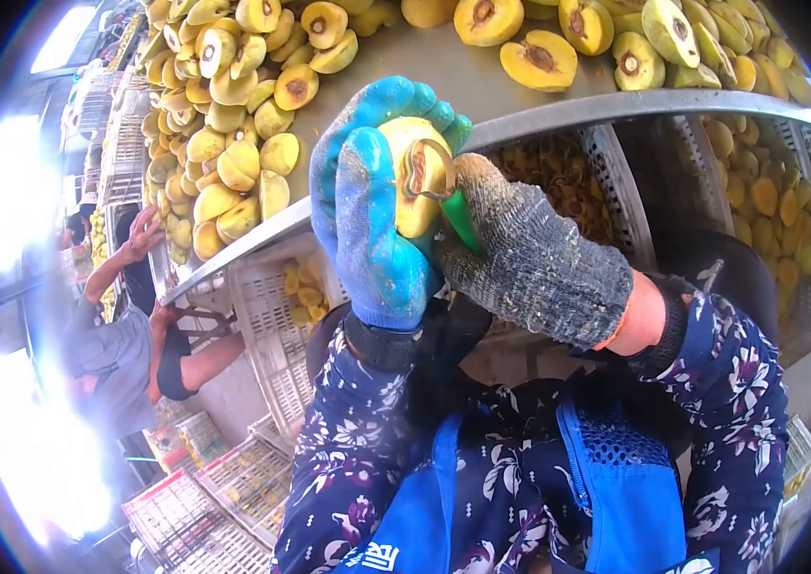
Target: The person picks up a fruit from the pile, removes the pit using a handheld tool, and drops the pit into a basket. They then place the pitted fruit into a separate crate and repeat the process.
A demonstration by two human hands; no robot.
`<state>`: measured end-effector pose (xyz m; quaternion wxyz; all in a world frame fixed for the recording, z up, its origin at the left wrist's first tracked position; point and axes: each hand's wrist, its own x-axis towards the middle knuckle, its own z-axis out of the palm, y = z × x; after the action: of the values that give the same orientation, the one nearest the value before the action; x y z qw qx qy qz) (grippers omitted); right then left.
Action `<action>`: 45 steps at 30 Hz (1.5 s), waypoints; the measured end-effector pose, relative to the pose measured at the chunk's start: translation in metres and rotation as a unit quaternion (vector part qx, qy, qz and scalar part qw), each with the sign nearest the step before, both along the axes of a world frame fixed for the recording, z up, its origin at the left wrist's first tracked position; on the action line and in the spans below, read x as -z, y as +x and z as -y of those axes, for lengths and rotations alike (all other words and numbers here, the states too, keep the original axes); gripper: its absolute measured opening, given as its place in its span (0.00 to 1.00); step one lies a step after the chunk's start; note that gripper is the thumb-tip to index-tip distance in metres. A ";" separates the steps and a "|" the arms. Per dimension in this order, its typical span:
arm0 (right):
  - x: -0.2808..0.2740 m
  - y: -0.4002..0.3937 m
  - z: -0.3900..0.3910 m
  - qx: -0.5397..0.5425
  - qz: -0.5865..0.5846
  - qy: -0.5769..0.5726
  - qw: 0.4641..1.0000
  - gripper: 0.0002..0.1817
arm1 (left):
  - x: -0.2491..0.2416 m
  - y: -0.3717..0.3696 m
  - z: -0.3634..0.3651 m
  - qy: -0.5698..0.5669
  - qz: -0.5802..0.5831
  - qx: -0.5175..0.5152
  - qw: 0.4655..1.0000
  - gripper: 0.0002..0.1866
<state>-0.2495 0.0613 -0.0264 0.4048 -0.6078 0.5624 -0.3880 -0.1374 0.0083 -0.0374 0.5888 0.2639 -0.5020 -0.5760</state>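
Observation:
Over the table's front edge, my left hand [359,225], in a blue rubber-coated glove, cups a yellow peach half [412,218]. Its fingers wrap round the far side, and the cut face is turned to the right. My right hand [544,258], in a grey knitted glove, closes round the green handle of a pitting knife [462,222]. The knife's curved metal loop lies against the middle of the cut face, at the stone. My right fingertips are partly hidden behind the handle and fruit.
A metal table [377,91] with a raised rim carries piled peach halves [233,163] at left and more [539,62] at the back. Below are plastic crates, one with brownish scraps [558,182], another with peach pieces [305,292]. Another person [118,354] sits at the left.

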 end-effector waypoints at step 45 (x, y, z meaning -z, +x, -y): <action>0.014 -0.034 -0.016 -0.217 0.395 0.252 0.856 0.24 | -0.008 -0.003 0.003 0.080 0.117 0.172 0.975 0.23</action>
<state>-0.2835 0.0770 -0.0408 0.8065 -0.3872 0.2873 -0.3423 -0.1400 0.0051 -0.0294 0.3953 0.2857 -0.5577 -0.6716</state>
